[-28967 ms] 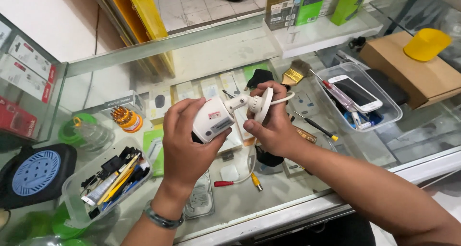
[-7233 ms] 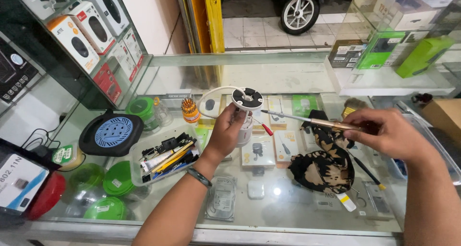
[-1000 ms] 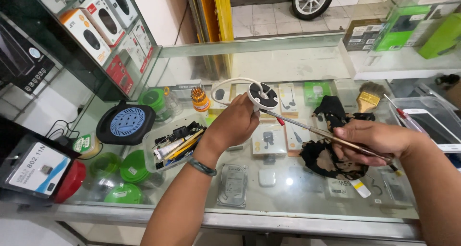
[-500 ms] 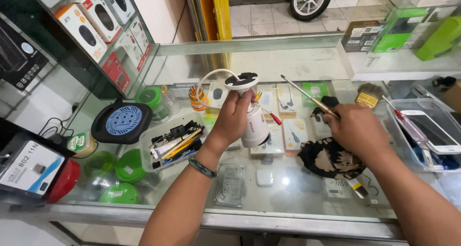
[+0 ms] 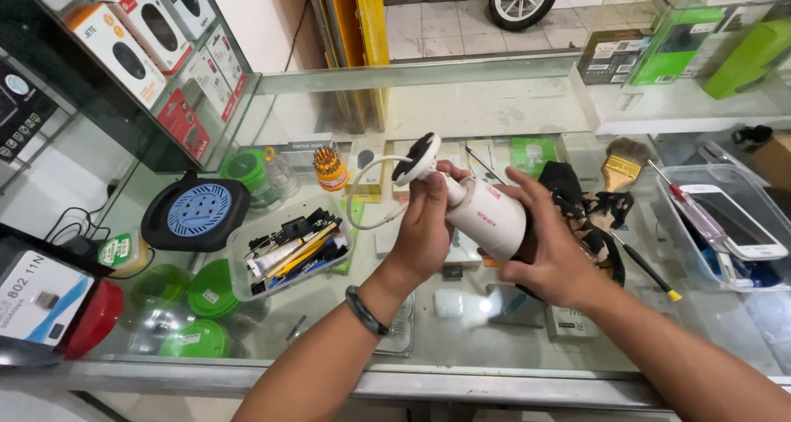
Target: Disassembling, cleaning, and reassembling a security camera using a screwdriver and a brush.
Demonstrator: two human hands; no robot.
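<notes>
A white bullet security camera (image 5: 492, 216) is held tilted above the glass table, its cylindrical body slanting down to the right. Its round black-faced mounting base (image 5: 415, 157) points up-left, and a white cable (image 5: 368, 205) loops from it.

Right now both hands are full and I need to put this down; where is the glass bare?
The raised back shelf is bare. A small patch lies between the tool tray and the left hand. Crowded: around the black cloth, brush and phone tub.
</notes>
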